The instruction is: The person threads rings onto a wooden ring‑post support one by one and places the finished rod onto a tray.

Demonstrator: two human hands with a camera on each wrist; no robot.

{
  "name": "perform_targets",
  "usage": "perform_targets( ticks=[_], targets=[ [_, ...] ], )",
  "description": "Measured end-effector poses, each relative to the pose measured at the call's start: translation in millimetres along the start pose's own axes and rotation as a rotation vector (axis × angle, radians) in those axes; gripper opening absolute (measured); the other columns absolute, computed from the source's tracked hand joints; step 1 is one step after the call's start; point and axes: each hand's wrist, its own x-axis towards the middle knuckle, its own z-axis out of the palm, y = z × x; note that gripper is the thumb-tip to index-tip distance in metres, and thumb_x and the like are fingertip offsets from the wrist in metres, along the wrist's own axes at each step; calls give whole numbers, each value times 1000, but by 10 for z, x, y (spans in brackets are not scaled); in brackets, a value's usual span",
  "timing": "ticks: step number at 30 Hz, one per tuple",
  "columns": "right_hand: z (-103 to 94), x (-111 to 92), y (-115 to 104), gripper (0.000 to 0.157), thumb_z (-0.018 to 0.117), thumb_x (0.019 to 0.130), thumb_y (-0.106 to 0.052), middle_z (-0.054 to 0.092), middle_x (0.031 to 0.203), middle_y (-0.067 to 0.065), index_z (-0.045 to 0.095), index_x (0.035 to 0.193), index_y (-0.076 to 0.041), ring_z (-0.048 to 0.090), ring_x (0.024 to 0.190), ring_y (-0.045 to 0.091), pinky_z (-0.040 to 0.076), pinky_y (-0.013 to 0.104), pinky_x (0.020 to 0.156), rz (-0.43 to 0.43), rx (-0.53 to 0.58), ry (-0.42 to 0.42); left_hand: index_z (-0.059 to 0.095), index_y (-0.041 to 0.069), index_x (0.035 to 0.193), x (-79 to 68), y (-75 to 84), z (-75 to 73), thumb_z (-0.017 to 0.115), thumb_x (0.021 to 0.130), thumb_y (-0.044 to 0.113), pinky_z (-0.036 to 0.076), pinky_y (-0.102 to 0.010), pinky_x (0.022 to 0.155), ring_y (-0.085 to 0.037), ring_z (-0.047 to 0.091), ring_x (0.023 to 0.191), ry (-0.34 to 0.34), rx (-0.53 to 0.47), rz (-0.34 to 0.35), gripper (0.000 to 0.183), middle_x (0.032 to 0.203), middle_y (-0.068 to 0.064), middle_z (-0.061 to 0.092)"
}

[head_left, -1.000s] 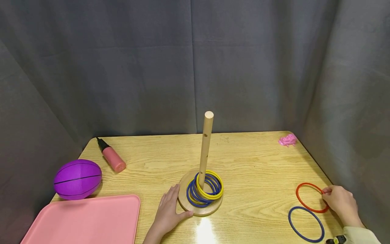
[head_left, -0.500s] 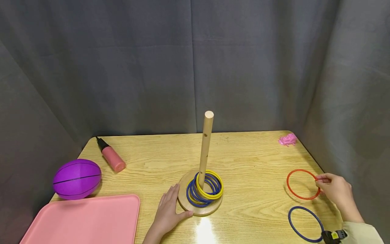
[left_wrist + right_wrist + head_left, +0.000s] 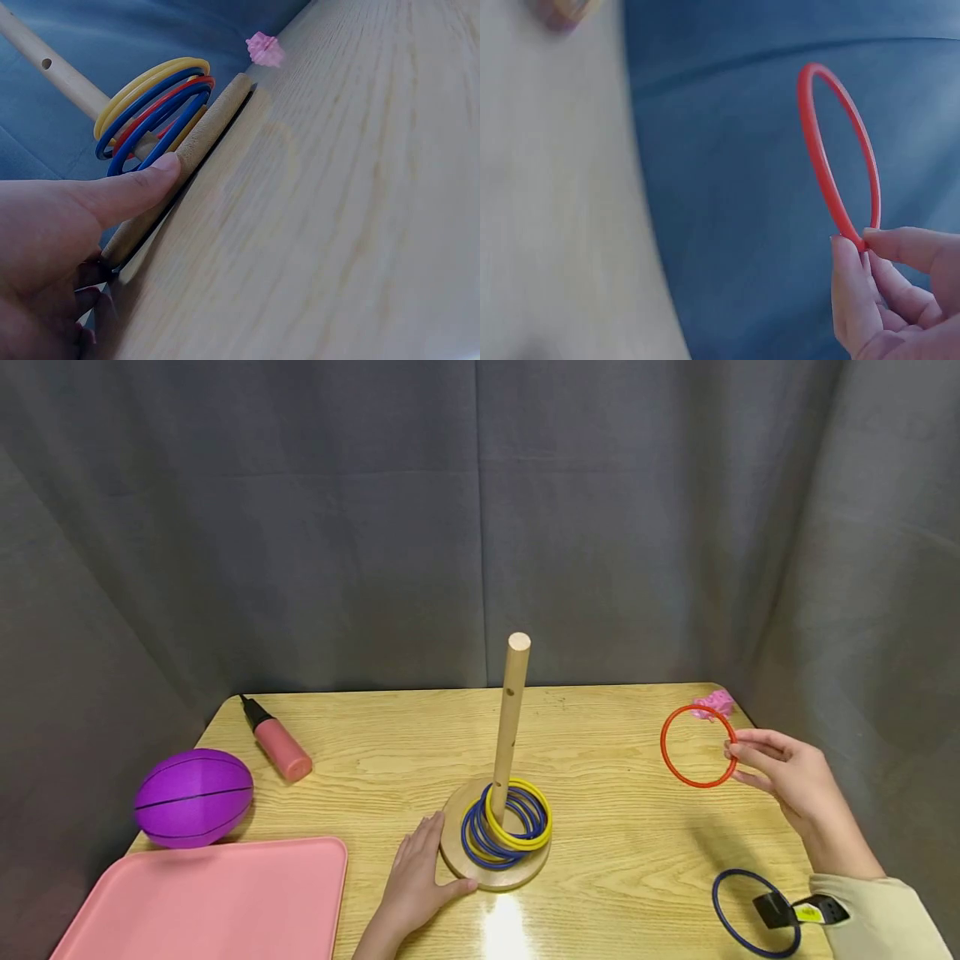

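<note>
Two bare hands worked over a wood-grained table, seen from the wearer's head. Nearest, at lower left, lay a pink tray, and at lower right came a pale sleeve with a black device at its wrist, partly in front of a blue ring that lay flat on the table. Near the middle, the left hand rested against the rim of a round wooden base, its thumb spread wide from fingers held close together. An upright post rose from that base, ringed at its foot by a loose, tilted stack of rings (the left wrist view showed yellow, blue and red among them). Well to the right, the right hand pinched a red ring at its edge between thumb and forefinger, holding it up off the table. Beyond the tray sat a purple ball, then a pink pump with a black nozzle. A small pink toy lay near the far right corner, partly behind the red ring, and a grey curtain closed off the back.
</note>
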Motion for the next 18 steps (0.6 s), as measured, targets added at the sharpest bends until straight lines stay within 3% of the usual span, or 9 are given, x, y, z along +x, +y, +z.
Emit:
perform_targets(
  ticks=[3,7,18],
  targets=[
    [142,17,-99,29,53,94,7,74,89,-3,72,98,-14,71,84,6,61,23,70,-10,220,-91,24,0,152,8,-5,12,80,72,46,14,-61,120,-44,23,146,3,9,4,108,156,-25,28],
    [349,34,-230,31,48,95,9,73,95,1,72,102,-9,71,87,10,61,26,74,-14,363,-173,24,0,152,16,-7,20,80,72,46,14,-60,120,-43,23,146,1,16,10,108,156,-25,28],
    [941,58,-611,30,45,97,9,72,97,3,70,105,-5,70,88,12,60,25,77,-51,446,-324,24,0,152,6,-9,8,80,72,46,14,-60,120,-43,23,146,3,15,6,107,156,-24,29]
  ],
)
